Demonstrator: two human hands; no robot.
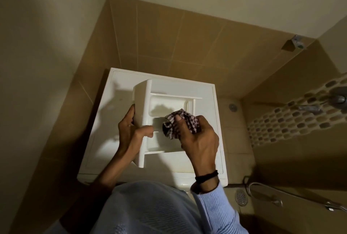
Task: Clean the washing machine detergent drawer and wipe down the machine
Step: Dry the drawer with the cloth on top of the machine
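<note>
The drawer point(161, 100), white plastic and taken out of its slot, is held over the middle of the machine point(112, 106) top. Its broad front panel faces the top's left edge and its open compartments point toward the right edge. The panel end looks lifted, with shadows falling on the top's left half. Whether the other end rests on the top cannot be told.

The left hand point(131, 130) grips the front panel, fingers point(131, 113) curled round its outer face and thumb hooked over the inner rim. The right hand point(197, 139) comes in from the near right corner with its fingers clamped on a bunched checked cloth point(189, 123), thumb laid across it. The cloth is pressed down inside the drawer, around the middle dividers; the hand hides the exact compartment.

A black band point(206, 176) circles the right wrist above a pale blue ribbed sleeve point(216, 207). The left forearm is bare and crosses the top's near edge.

Tan wall tiles point(169, 36) rise behind the far edge. Past the right edge, a mosaic strip point(281, 121) runs along the side wall with a tap point(309, 108) on it. A round floor drain point(241, 198) and a metal hose point(262, 190) lie below the near right corner.
</note>
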